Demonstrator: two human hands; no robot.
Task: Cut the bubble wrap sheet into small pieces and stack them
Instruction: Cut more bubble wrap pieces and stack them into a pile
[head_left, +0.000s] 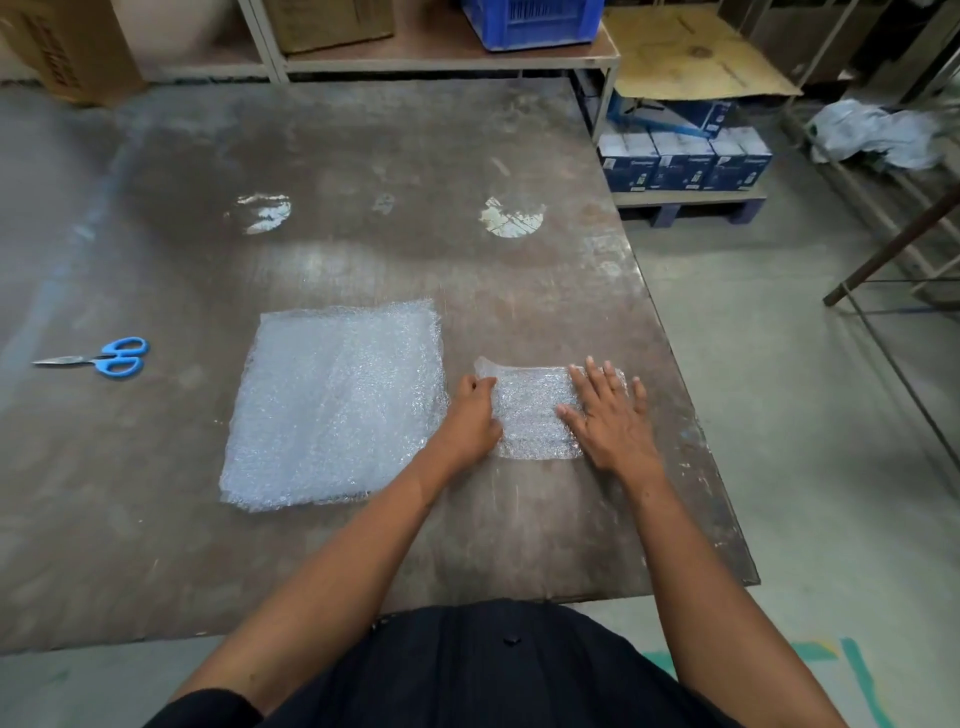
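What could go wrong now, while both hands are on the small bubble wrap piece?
The small piece lies near the right edge of the table; a push from the right hand might slide it off. The left hand pinches only its left edge, so the light piece may crumple. The scissors lie far to the left, beyond the large sheet, so reaching for them might disturb it.

Scissors (101, 358): blue handles, silver blades. Bubble wrap sheet (337, 405): clear, whitish, bubble-dotted. Table (311, 156): worn grey-brown.
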